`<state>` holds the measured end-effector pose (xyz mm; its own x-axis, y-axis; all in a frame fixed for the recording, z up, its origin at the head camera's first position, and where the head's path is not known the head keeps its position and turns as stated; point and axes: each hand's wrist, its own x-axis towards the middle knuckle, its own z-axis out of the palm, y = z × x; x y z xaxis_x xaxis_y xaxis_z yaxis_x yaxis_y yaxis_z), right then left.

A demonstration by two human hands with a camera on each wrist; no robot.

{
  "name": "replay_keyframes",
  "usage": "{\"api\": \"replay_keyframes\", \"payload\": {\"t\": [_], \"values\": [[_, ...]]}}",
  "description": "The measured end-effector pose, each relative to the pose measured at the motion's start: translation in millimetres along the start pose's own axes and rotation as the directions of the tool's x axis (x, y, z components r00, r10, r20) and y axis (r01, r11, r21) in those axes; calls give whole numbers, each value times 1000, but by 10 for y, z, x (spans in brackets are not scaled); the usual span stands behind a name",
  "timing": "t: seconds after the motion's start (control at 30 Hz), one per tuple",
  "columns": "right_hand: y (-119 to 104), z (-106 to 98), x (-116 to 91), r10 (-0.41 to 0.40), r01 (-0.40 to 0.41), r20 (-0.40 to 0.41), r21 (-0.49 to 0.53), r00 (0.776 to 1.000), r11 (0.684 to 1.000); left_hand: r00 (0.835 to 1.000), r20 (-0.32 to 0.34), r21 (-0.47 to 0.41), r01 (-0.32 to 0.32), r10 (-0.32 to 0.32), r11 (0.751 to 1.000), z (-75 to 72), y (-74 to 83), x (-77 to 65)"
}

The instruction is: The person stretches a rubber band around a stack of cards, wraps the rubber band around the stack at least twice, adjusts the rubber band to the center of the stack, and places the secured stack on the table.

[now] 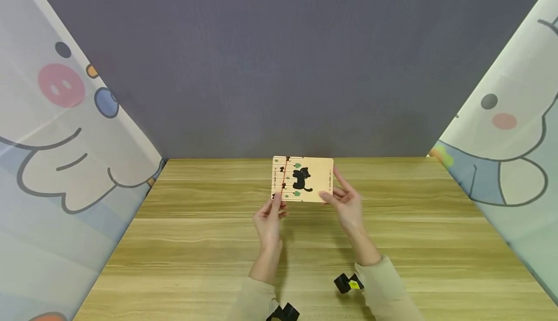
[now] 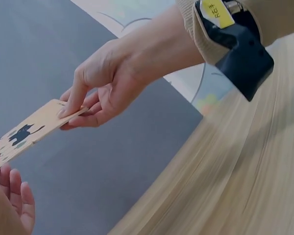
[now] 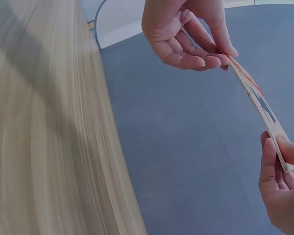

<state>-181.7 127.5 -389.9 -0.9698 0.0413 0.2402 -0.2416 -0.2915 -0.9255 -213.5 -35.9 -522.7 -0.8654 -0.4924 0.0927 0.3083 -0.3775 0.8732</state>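
A small cream notebook (image 1: 321, 175) with a black cat, green leaves and a red elastic band is held up between both hands, its cover facing the head camera. My left hand (image 1: 267, 225) pinches its lower left corner near the band, thumb on the cover and fingers behind. At the right edge, my right hand (image 1: 350, 208) grips it with the thumb in front and a finger stretched up along the side. Seen edge-on in the right wrist view, the notebook (image 3: 255, 100) is thin, layered and slightly bent. The left wrist view shows its cat cover (image 2: 44, 120) at a slant.
Below the hands lies a wood-grain table (image 1: 196, 253). A dark grey panel (image 1: 296, 59) stands behind it. Cartoon-printed cloths hang at the left (image 1: 48, 132) and right (image 1: 510, 151). Black camera mounts (image 1: 344, 283) sit at both sleeved wrists.
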Motion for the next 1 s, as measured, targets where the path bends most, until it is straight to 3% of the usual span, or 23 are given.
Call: {"api": "replay_keyframes", "payload": {"t": [0.17,0.3,0.4,0.53,0.6,0.73,0.77,1.0], "values": [[32,-5,21,23,-24,-8,-29,1000,999,999,-24,10,46,-46,999,58,-13,-68],[92,-19,24,-30,30,11,-28,999,999,998,7,3,67,-67,998,121,-14,-130],[421,-186,142,-121,113,86,91,989,989,997,30,-3,78,-78,997,147,-13,-148],[693,-358,265,-162,135,130,194,978,972,996,5,20,84,-84,996,127,-13,-123],[659,-365,267,-144,124,112,172,983,977,996,-22,21,83,-83,996,108,-9,-101],[963,-530,386,-161,145,120,133,980,981,995,-55,6,84,-83,996,92,-12,-79],[916,-504,372,-146,130,112,135,983,982,995,-55,8,87,-86,996,99,-14,-82],[1202,-578,463,-127,120,71,95,989,988,995,9,43,98,-99,994,187,-6,-176]]}}
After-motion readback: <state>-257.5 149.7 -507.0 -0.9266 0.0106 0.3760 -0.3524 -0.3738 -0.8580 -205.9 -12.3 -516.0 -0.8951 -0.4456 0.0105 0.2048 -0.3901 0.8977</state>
